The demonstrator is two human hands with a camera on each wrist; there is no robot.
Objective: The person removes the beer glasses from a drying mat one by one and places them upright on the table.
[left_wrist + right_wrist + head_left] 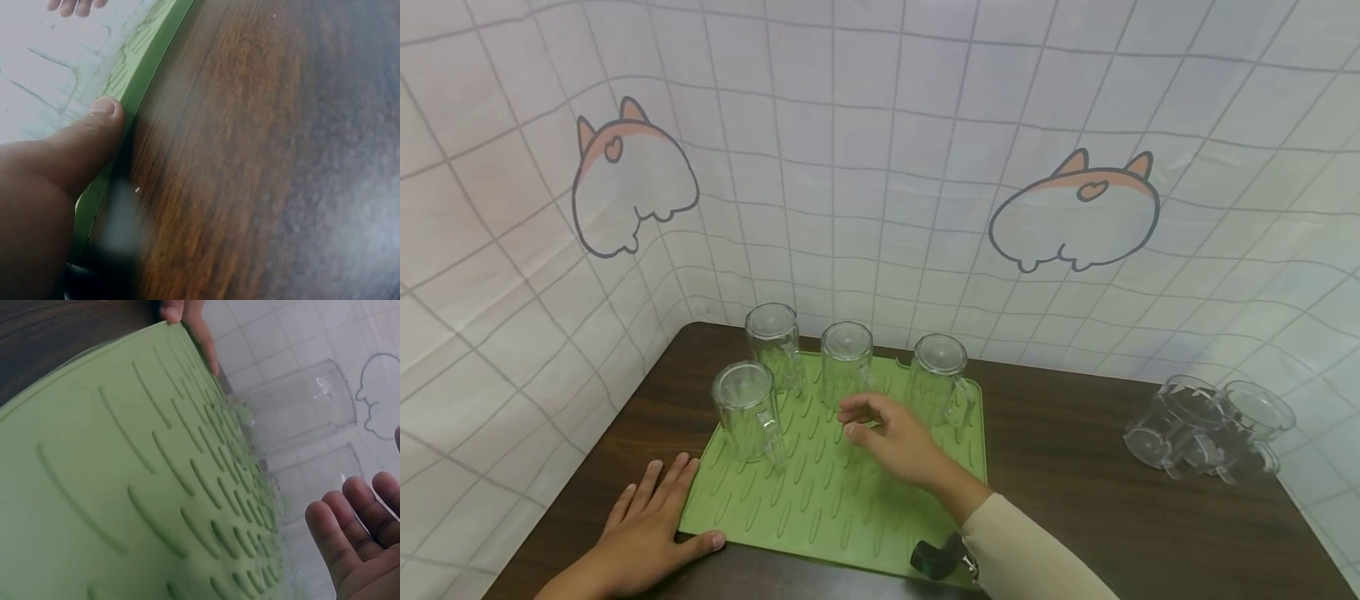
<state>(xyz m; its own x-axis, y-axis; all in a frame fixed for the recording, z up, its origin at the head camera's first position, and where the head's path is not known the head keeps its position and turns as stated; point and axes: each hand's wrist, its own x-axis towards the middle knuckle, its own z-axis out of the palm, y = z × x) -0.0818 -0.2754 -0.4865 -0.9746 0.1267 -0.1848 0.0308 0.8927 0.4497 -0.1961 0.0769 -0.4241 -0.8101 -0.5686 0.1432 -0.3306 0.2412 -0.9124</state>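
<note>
On the left of the dark wood-grain tabletop (1075,500), we find a person's left hand (643,533) palm down, fingers spread, its thumb touching the near-left corner of a green ribbed drying mat (820,517). Four clear glass mugs stand upside down on that mat, handles towards the right: the front-left mug (745,417) by the left edge, the back-left mug (772,350) at the far-left corner, the back-middle mug (847,367) along the far edge, the back-right mug (936,383) by the far-right corner. The right hand (891,437) hovers above the mat, fingers loosely bent, thumb apart from them, gripping nothing. Near the tabletop's right edge, more clear glass mugs (1148,442) cluster, mouths up (they overlap, so we cannot count them surely).

We judge the mugs stiff, fairly heavy, smooth enough to slip, and breakable if knocked together; the handle or the faceted side seems the surest hold. The mat looks light and bendy, best pinched at an edge.
</note>
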